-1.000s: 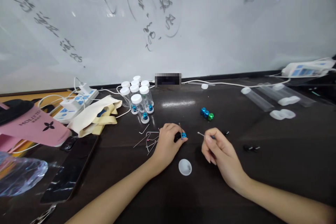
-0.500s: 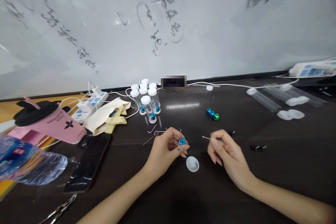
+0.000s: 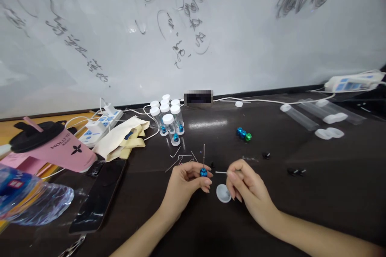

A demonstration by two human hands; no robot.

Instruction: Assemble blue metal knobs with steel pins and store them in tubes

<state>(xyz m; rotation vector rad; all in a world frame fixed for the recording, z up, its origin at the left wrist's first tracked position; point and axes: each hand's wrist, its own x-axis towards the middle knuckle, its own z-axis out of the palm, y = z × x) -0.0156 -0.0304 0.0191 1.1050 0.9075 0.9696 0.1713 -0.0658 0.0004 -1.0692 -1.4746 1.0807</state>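
My left hand (image 3: 183,184) pinches a small shiny blue metal piece (image 3: 204,172) between thumb and fingers. A thin metal rod (image 3: 204,155) stands upright from that piece. My right hand (image 3: 249,186) is closed on a slim silvery pin (image 3: 221,172), whose tip points left toward the blue piece; a small gap separates them. Just below the pin, a round white cap (image 3: 222,194) lies hollow side up, with something small and dark inside. Several thin bent metal rods (image 3: 184,156) lie on the table behind my left hand.
Clear tubes with white caps (image 3: 169,119) stand in a cluster at the back. Blue and green metal pieces (image 3: 241,132) and small black parts (image 3: 296,172) lie to the right, before empty clear tubes (image 3: 301,118). On the left are a phone (image 3: 99,196), pink cup (image 3: 70,148) and plastic bottle (image 3: 54,200).
My right hand has come left with the pin, closer to the blue piece. The rod in the blue piece now stands more upright. The view has shifted slightly.
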